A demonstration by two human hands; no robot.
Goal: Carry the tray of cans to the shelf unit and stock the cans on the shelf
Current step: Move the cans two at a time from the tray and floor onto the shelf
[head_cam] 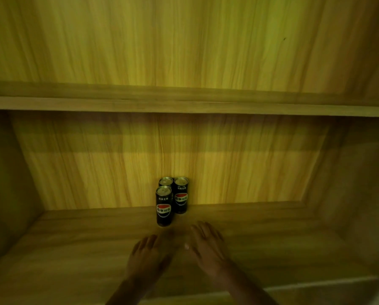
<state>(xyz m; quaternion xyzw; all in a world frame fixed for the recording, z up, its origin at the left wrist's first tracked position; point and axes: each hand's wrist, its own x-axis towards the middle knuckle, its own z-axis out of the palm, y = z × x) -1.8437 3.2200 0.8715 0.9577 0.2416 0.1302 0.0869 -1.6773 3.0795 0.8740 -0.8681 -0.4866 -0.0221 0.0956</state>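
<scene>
The shelf (78,243) is a wooden board inside a wooden unit, with side walls at its left and right ends and a grained back panel (96,172) behind it; a second board (184,104) runs across above.

The left hand (145,257) hangs over the front half of the shelf, a little left of its middle, palm down, fingers loosely spread and pointing toward the back; it has hold of nothing.

Just beyond it, three black cans stand upright in a tight cluster near the back edge of the shelf, about midway along it; the front can (164,206) stands nearest the hands, the rear left can (166,181) is mostly hidden behind it against the back panel, and the rear right can (181,195) stands beside that one, close against its neighbours.

The right hand (206,247) hovers just right of the left hand, near the front can but apart from it, fingers spread and empty; motion blur softens both hands.
</scene>
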